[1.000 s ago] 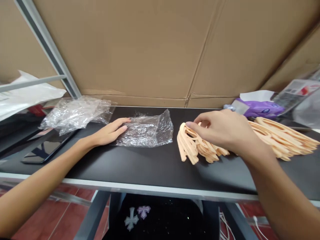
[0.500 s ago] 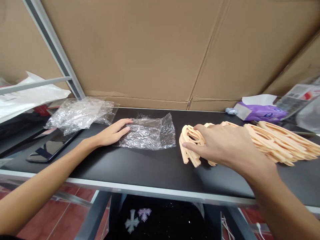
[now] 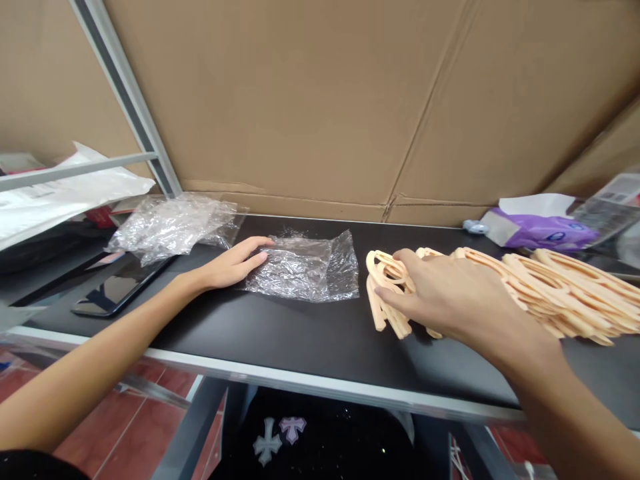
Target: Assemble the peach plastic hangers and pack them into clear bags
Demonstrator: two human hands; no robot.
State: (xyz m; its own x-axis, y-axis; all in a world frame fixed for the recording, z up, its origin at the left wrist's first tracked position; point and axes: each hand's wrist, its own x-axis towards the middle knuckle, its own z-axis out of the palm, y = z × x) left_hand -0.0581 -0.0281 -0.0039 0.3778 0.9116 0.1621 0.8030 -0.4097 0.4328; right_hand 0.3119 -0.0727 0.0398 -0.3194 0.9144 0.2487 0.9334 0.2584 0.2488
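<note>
My left hand [image 3: 235, 265] lies with its fingers stretched out over the left end of a flat stack of clear plastic bags [image 3: 305, 270] on the black tabletop. Peach plastic pieces with looped openings, which look like folding hangers [image 3: 390, 293], rest to the right of the bags. My right hand [image 3: 440, 290] reaches over them from above, thumb on the near side and index finger on the far side, closed around the leftmost ones. Its other fingers are hidden behind the hand. A long overlapping row of the same hangers [image 3: 560, 287] stretches rightward past my wrist.
A second heap of clear bags [image 3: 173, 227] lies at the back left, beside a dark phone [image 3: 120, 290]. White packaging [image 3: 75, 193] sits on the left. At the back right is a purple tissue pack [image 3: 545, 229]. A cardboard wall [image 3: 310, 100] stands behind the table.
The whole view has shifted slightly, so things appear a little further right. The leftmost hangers under my right hand have turned slightly. My left hand stays on the bags.
</note>
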